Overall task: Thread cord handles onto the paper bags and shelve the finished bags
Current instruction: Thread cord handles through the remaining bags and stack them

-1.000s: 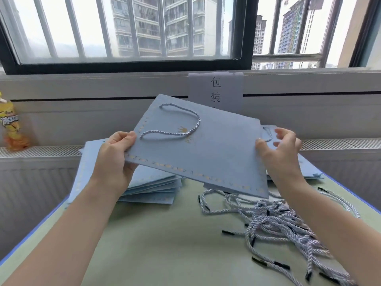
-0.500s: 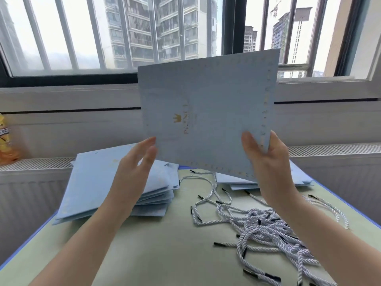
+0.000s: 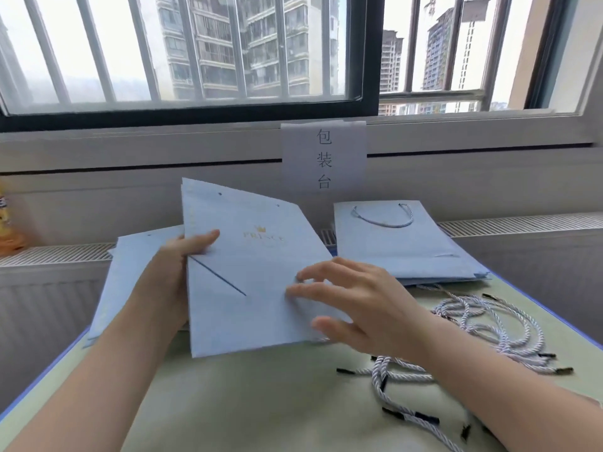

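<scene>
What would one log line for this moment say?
left hand grips bag | right hand open over bag | no handle yet

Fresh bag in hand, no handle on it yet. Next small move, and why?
Probably the right hand reaches to the loose cords on the table and picks one. The bag, held by the left hand at its edge, shows two empty punched holes near its top, while the bag on the right pile already carries a handle. The right hand holds nothing, fingers spread over the bag.
</scene>
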The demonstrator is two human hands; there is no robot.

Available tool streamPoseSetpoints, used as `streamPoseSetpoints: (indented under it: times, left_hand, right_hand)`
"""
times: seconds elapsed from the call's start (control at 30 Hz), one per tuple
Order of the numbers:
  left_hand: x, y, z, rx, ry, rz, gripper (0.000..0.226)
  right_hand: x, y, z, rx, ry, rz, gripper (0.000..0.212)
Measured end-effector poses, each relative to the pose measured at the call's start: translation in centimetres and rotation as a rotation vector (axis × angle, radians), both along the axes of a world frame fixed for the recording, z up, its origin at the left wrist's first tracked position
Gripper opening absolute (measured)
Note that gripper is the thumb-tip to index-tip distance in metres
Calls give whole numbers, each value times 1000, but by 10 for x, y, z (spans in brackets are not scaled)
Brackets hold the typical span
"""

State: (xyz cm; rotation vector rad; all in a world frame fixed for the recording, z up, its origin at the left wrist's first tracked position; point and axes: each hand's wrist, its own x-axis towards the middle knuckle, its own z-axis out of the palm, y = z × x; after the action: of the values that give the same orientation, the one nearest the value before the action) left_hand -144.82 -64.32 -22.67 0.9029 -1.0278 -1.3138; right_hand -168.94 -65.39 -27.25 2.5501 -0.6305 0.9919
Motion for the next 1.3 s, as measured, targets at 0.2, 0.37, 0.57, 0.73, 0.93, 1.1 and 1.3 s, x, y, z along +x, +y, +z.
streamPoseSetpoints:
  times: [0.2, 0.37, 0.57, 0.73, 0.93, 1.1, 1.3]
  left_hand:
    - [6, -11, 1, 39, -60, 164, 23]
    - [12, -20, -4, 141, -62, 210, 24]
    - [15, -25, -10, 162, -102, 236, 29]
    - [17, -25, -12, 189, -112, 245, 32]
    - [7, -20, -11, 139, -110, 248, 15]
    - [-13, -5, -12, 103, -190, 92, 10]
    - [-36, -1, -15, 134, -303, -109, 26]
  right_hand:
    - [-25, -19, 16, 322, -225, -486, 39]
    - [-42, -24, 20, 738, 64, -604, 29]
    - [-34, -16, 13, 934, 300, -608, 21]
    - [-32, -17, 22, 853, 65, -616, 22]
    - [-30, -17, 39, 546, -877, -117, 17]
    - [-33, -10, 57, 403, -1192, 116, 13]
    - [-30, -11, 55, 540, -1182, 118, 16]
